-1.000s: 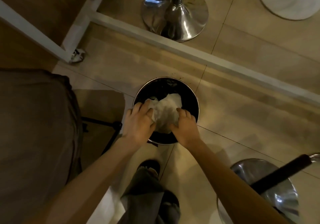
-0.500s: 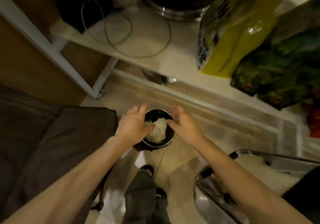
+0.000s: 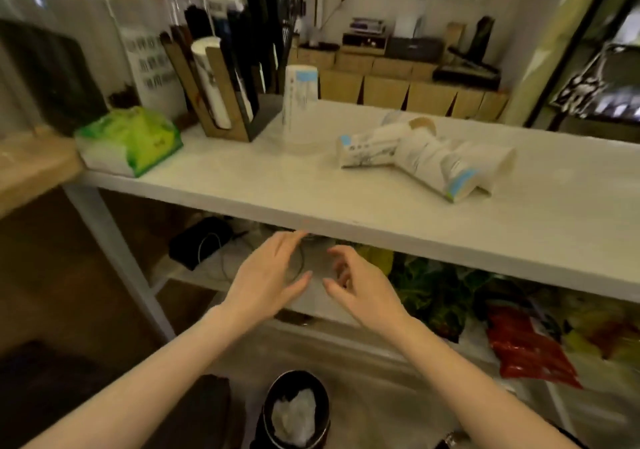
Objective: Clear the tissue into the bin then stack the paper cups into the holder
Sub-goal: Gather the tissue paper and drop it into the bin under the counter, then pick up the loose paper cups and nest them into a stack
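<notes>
The crumpled white tissue (image 3: 294, 414) lies inside the round black bin (image 3: 268, 403) on the floor at the bottom of the view. My left hand (image 3: 266, 280) and my right hand (image 3: 360, 285) hover empty with fingers spread, just below the front edge of the white table (image 3: 263, 178). On the table, paper cups (image 3: 420, 155) lie on their side in nested stacks at centre right. One stack of cups (image 3: 300, 100) stands upright beside the wooden cup holder (image 3: 228, 102), which holds white and black cup stacks.
A green tissue pack (image 3: 130, 140) sits at the table's left end. The shelf under the table carries a black device with cables (image 3: 201, 242) and coloured snack bags (image 3: 519, 337). A dark cushion (image 3: 41, 379) is at lower left. A counter with boxes runs behind the table.
Both hands have let go of the tissue, which stays in the bin, and risen to just under the table edge. The view has tilted up from the floor to the tabletop.
</notes>
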### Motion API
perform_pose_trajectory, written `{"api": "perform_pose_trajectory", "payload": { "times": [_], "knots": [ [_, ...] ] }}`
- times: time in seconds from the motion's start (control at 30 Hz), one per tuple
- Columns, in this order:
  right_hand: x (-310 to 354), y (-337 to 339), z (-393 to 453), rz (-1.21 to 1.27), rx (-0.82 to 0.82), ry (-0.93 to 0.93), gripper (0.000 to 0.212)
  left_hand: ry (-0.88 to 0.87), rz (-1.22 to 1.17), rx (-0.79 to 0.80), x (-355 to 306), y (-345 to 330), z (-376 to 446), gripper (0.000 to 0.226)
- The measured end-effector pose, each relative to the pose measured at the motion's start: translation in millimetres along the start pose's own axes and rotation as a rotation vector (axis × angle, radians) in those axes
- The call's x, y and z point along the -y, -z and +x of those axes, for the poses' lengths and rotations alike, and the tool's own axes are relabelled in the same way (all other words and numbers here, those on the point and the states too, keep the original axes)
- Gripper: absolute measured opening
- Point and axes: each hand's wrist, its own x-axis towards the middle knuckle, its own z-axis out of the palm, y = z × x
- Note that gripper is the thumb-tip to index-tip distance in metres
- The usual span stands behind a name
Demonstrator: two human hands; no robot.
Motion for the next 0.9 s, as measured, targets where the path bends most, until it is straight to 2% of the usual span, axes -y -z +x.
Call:
{"api": "perform_pose_trajectory", "payload": {
  "times": [0.3, 0.63, 0.9],
  "knots": [
    [22, 107, 2, -0.103, -0.185, 0.021, 0.052, -0.138, 0.074, -0.084, -65, 52, 69, 0.066],
    [15, 186, 22, -0.148, -0.420, 0.024, 0.052, -0.192, 0.104, -0.126, -96, 79, 143, 0.075],
    [-18, 203, 69, -0.189, -0.423, -0.109, 0.065, -0.203, 0.089, -0.033, -79, 56, 212, 0.083]
  ]
}}
